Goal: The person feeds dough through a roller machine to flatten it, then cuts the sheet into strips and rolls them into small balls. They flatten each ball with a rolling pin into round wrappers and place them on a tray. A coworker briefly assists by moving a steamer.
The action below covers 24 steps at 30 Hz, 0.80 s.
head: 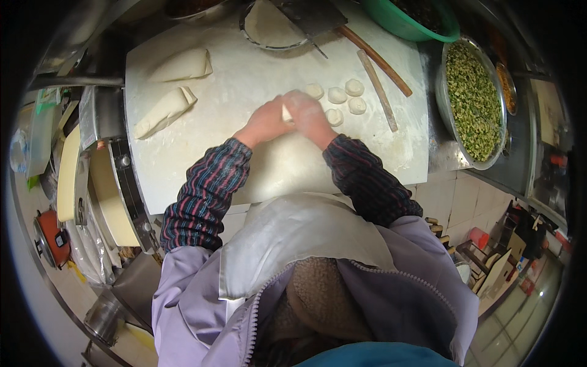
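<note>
My left hand and my right hand meet over the floured white board. Between them a small piece of dough shows, mostly covered by my fingers. Just right of my right hand lie several small round dough pieces, one partly behind my knuckles. Two large folded dough logs rest at the board's left: an upper one and a lower one. Right of the round pieces, a thin pale wooden rolling pin lies at a slant.
A bowl of flour with a dark flat blade across it stands at the back, near a brown wooden stick. At the right are a green basin and a metal bowl of chopped green filling. A white apron touches the front edge.
</note>
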Each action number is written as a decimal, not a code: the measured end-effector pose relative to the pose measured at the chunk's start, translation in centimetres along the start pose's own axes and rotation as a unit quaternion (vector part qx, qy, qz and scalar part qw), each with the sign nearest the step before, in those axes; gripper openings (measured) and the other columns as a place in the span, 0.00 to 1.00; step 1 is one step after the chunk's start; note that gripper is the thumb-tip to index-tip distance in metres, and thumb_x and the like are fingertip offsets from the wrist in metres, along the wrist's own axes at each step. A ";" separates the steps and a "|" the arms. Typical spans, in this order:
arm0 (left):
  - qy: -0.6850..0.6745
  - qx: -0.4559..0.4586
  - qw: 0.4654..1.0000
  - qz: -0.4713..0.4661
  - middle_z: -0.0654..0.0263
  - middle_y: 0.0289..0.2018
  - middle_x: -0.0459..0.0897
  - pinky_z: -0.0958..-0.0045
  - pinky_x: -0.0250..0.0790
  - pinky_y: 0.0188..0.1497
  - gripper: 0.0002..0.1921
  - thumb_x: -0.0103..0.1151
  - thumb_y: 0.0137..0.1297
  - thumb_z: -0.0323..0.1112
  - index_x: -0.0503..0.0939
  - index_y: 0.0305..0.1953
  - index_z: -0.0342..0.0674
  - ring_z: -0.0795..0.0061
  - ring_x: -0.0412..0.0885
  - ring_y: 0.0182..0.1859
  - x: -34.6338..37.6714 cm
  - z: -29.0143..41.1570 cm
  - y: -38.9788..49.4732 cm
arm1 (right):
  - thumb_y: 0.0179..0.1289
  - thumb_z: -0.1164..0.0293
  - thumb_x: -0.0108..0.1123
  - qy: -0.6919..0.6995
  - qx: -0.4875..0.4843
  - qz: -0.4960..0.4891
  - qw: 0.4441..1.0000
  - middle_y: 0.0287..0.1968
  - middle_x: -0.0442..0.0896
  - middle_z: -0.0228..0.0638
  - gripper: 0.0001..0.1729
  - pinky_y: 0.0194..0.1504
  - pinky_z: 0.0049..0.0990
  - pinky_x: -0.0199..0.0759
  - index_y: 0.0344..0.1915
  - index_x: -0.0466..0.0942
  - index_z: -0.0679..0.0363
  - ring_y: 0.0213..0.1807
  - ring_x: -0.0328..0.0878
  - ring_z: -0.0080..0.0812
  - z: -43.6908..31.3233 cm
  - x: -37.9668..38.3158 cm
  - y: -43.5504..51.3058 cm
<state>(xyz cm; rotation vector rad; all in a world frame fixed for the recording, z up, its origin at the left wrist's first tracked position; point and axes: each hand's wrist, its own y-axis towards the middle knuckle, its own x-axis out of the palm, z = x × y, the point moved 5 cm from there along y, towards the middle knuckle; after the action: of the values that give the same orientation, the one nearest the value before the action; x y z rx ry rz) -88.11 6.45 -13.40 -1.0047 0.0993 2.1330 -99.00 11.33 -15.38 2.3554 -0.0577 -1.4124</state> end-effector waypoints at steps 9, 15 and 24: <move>0.177 -0.060 0.973 -0.132 0.56 0.37 0.87 0.57 0.75 0.46 0.14 0.64 0.57 0.42 0.83 0.42 0.43 0.53 0.85 0.43 1.0 0.8 2.9 | 0.61 0.65 0.64 0.556 0.439 -0.120 0.695 0.35 0.84 0.34 0.12 0.39 0.30 0.76 0.40 0.81 0.62 0.38 0.82 0.31 1.4 -3.2 -1.2; 0.146 -0.077 0.984 -0.069 0.56 0.45 0.85 0.56 0.76 0.51 0.23 0.68 0.54 0.50 0.85 0.46 0.41 0.52 0.82 0.51 2.5 -2.8 -0.7 | 0.54 0.64 0.67 0.112 0.319 0.001 0.941 0.43 0.84 0.47 0.22 0.49 0.40 0.76 0.49 0.78 0.60 0.47 0.81 0.44 6.3 -7.5 3.2; -0.127 0.052 0.990 -0.018 0.44 0.42 0.82 0.56 0.73 0.50 0.27 0.66 0.55 0.42 0.75 0.52 0.32 0.46 0.81 0.47 0.3 -1.6 -0.5 | 0.60 0.57 0.67 0.202 0.209 -0.035 0.956 0.46 0.82 0.46 0.23 0.48 0.38 0.76 0.47 0.80 0.64 0.44 0.82 0.44 2.0 0.0 -0.6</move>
<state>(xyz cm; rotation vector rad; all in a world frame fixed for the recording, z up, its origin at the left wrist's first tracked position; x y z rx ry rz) -86.89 6.41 -14.56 -0.6638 0.0662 2.1798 -100.82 11.26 -16.39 2.9807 -0.1771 -0.9908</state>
